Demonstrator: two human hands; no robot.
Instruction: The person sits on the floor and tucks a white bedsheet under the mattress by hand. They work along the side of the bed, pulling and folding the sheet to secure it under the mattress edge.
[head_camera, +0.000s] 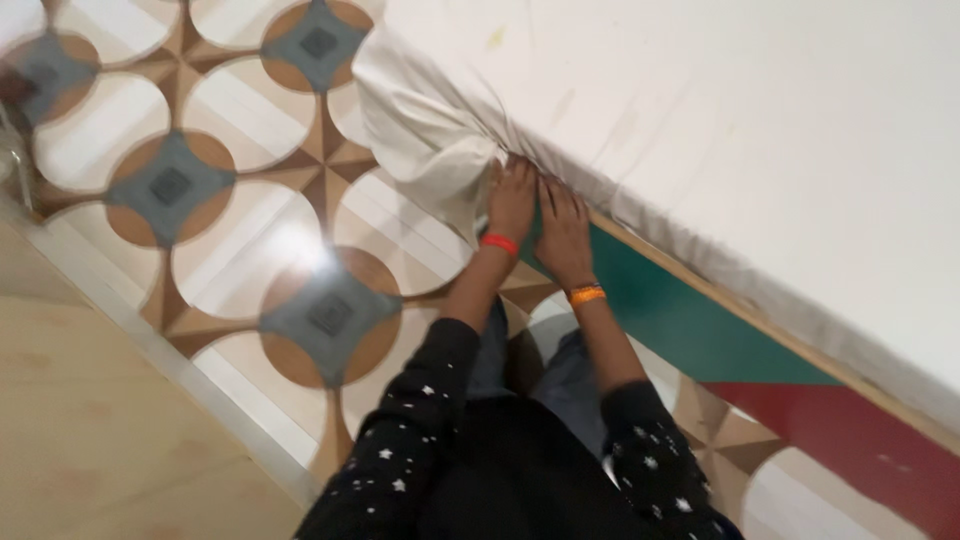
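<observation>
At far left, a pale wooden board (110, 420) edges a glossy patterned tile floor of cream circles and grey-brown medallions (240, 240). Moving right, a bunched corner of the soft off-white cotton bedsheet (425, 130) sags off the mattress's near corner. The left hand (512, 200) (a red band at its wrist) presses into the gathered cloth, fingers together and curled against it; just beside it, the right hand (562, 228), wearing an orange band, lies flat on the sheet's edge where it meets the green-and-red painted wooden bed frame (700, 330), fingers close together. The fabric looks light, limp and easily creased, best gripped by its loose folds at the corner. Further right, it stretches smooth.
</observation>
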